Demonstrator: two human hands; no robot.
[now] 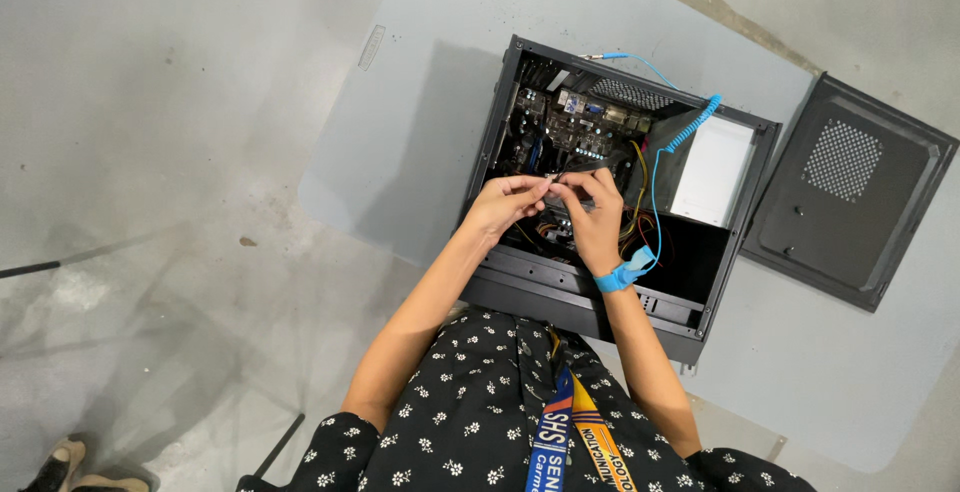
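- Both hands meet over the open computer case (500,122): left hand (503,204) and right hand (592,214) pinch one small dark connector (556,180) between their fingertips.
- Connector lies just above the motherboard (570,122), equally near both hands; its long axis cannot be told.
- Right wrist wears a blue strap (622,274).

Even soft daylight, sharp, slight edge distortion

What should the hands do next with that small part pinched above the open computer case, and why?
Probably lower it slowly toward the motherboard. The left hand and right hand pinch one small part between their fingertips, above the open case; what it is cannot be told. The coiled blue strap cord hangs close, so keep clear of it.
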